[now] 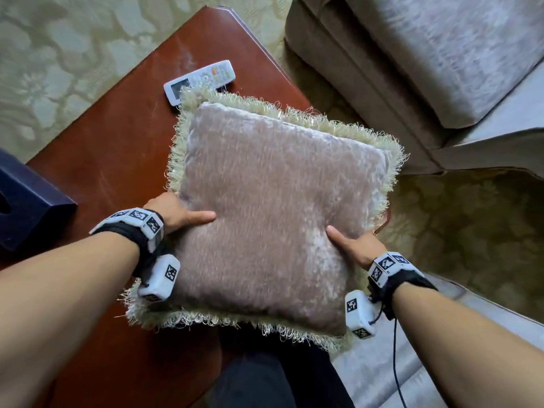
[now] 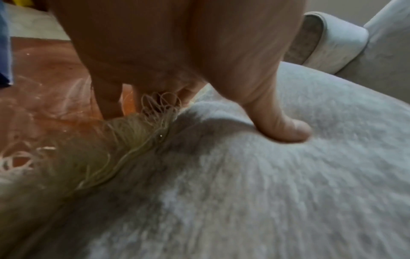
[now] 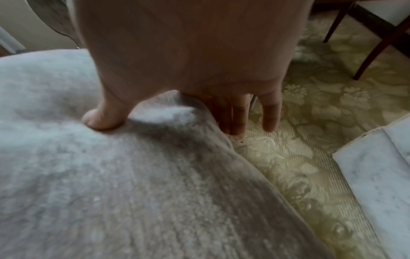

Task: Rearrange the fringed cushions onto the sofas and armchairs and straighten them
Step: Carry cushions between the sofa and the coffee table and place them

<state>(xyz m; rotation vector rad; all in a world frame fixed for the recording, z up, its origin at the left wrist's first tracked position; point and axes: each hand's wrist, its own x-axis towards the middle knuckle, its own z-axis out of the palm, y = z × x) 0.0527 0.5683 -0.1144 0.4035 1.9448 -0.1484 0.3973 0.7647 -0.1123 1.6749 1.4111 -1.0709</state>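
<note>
A square pinkish-grey velvet cushion [image 1: 273, 207] with a pale green fringe is held above the brown coffee table [image 1: 112, 136]. My left hand [image 1: 176, 214] grips its left edge, thumb pressed on top and fingers underneath. On the opposite edge my right hand [image 1: 351, 244] grips it the same way. In the left wrist view the thumb dents the cushion [image 2: 266, 175] beside the fringe [image 2: 124, 140]. The right wrist view shows the thumb on the cushion [image 3: 111, 175] and the fingers going down past its edge.
A white remote control [image 1: 200, 81] lies on the table behind the cushion. A dark blue tissue box [image 1: 26, 207] stands at the table's left. A grey armchair [image 1: 426, 54] is at the upper right, another grey seat [image 1: 441, 348] at the lower right. Patterned green carpet [image 1: 59, 54] surrounds them.
</note>
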